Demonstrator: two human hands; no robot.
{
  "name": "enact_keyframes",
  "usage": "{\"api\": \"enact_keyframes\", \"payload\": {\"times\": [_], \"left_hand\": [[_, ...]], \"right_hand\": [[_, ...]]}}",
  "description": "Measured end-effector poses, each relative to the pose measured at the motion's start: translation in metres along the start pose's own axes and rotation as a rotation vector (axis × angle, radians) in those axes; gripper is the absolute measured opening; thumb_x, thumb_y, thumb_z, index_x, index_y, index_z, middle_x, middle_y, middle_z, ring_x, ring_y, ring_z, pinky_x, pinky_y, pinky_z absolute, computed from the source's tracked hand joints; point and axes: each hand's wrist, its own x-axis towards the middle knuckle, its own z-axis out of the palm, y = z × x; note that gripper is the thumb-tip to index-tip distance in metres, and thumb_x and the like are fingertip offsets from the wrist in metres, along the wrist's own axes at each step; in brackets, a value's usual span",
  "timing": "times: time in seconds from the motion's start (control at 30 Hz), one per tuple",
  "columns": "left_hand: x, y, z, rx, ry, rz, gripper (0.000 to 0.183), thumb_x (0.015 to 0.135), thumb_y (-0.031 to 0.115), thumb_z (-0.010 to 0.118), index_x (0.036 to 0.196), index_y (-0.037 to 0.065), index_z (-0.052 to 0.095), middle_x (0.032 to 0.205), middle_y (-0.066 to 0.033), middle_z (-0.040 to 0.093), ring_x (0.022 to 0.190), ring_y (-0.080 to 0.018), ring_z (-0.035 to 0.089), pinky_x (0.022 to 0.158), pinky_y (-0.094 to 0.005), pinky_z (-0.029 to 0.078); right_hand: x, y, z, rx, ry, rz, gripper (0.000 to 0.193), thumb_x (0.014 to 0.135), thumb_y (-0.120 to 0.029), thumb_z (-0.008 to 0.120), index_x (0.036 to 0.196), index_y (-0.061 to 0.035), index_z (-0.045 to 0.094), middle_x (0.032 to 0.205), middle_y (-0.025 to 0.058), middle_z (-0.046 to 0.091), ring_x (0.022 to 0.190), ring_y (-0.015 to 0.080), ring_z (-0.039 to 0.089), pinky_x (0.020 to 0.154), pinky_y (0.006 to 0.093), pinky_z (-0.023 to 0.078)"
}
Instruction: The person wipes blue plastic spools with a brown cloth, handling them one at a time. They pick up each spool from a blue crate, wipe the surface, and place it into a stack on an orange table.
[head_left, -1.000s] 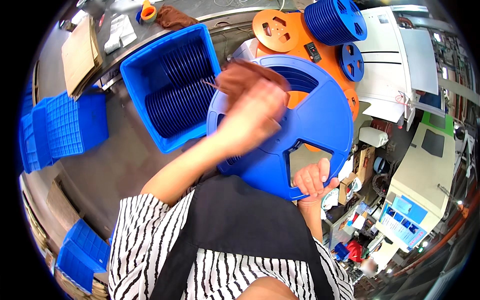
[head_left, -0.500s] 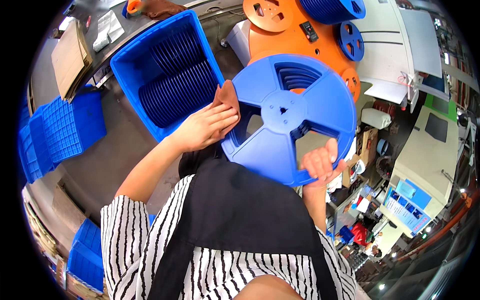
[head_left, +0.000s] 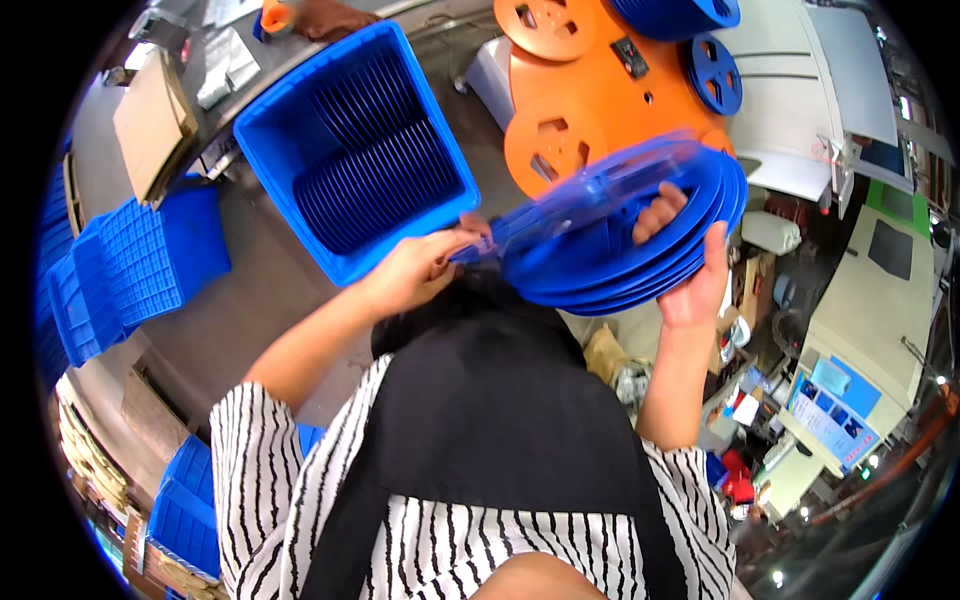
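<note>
Blue reel [head_left: 610, 240] held tilted, edge-on, between both hands, above dark apron [head_left: 500, 420]. Left hand [head_left: 425, 265] pinches reel's left rim, fingers closed on edge. Right hand [head_left: 690, 265] grips right side: fingers through reel opening, palm under rim. Reel sits right of blue crate [head_left: 290, 200], crate filled with more blue reels stood on edge. Orange reels [head_left: 590, 110] lie far, behind held reel. Blue trays [head_left: 130, 270] stacked far left.

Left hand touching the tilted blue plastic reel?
Touching. The head view shows the left hand fingers pinching the near edge of the tilted blue plastic reel, above the stack the right hand holds.
</note>
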Motion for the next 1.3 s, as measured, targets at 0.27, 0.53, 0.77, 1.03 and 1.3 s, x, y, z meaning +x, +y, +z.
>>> {"api": "enact_keyframes", "payload": {"times": [0.27, 0.53, 0.77, 1.03, 1.3], "left_hand": [[-0.042, -0.029, -0.03, -1.177, 0.494, -0.295, 0.045, 0.076, 0.012, 0.072, 0.117, 0.005, 0.053, 0.109, -0.0087, 0.06, 0.104, -0.0231, 0.059, 0.096, -0.0389, 0.047], [-0.068, -0.043, -0.029, -1.312, 0.594, -0.219, 0.037, 0.079, 0.007, 0.068, 0.114, 0.004, 0.056, 0.111, -0.0092, 0.061, 0.105, -0.0219, 0.059, 0.097, -0.0373, 0.046], [-0.107, -0.067, -0.05, -1.195, 0.774, -0.403, 0.045, 0.08, 0.009, 0.066, 0.123, 0.003, 0.052, 0.116, -0.0104, 0.061, 0.108, -0.0229, 0.06, 0.098, -0.0379, 0.045], [-0.109, -0.195, -0.091, -0.232, 1.076, -0.815, 0.032, 0.083, 0.008, 0.053, 0.113, 0.008, 0.063, 0.105, -0.0107, 0.066, 0.102, -0.025, 0.062, 0.087, -0.0375, 0.048], [-0.049, -0.276, -0.119, -0.181, 1.187, -0.763, 0.033, 0.083, 0.008, 0.054, 0.115, 0.01, 0.061, 0.101, -0.0104, 0.066, 0.094, -0.0229, 0.063, 0.083, -0.0351, 0.047]], "right_hand": [[-0.014, 0.023, -0.033, -0.291, 0.469, -0.01, 0.033, 0.093, -0.022, 0.058, 0.12, -0.0039, 0.052, 0.088, 0.0106, 0.065, 0.069, 0.0183, 0.062, 0.061, 0.0333, 0.052], [-0.007, 0.034, -0.04, -0.242, 0.457, 0.021, 0.036, 0.098, -0.033, 0.05, 0.118, -0.0043, 0.053, 0.09, 0.0101, 0.064, 0.072, 0.0178, 0.061, 0.062, 0.0325, 0.052], [-0.006, 0.042, -0.031, -0.212, 0.386, 0.019, 0.041, 0.1, -0.042, 0.043, 0.116, -0.0054, 0.053, 0.084, 0.0057, 0.058, 0.067, 0.0163, 0.053, 0.059, 0.0297, 0.045], [-0.006, 0.048, -0.025, -0.239, 0.377, -0.007, 0.04, 0.1, -0.042, 0.043, 0.116, -0.0062, 0.051, 0.08, 0.0048, 0.054, 0.064, 0.0143, 0.05, 0.058, 0.0284, 0.042], [-0.015, 0.053, -0.018, -0.26, 0.421, -0.016, 0.041, 0.1, -0.042, 0.042, 0.117, -0.0058, 0.051, 0.078, 0.0037, 0.05, 0.063, 0.0135, 0.047, 0.058, 0.0278, 0.04]]}}
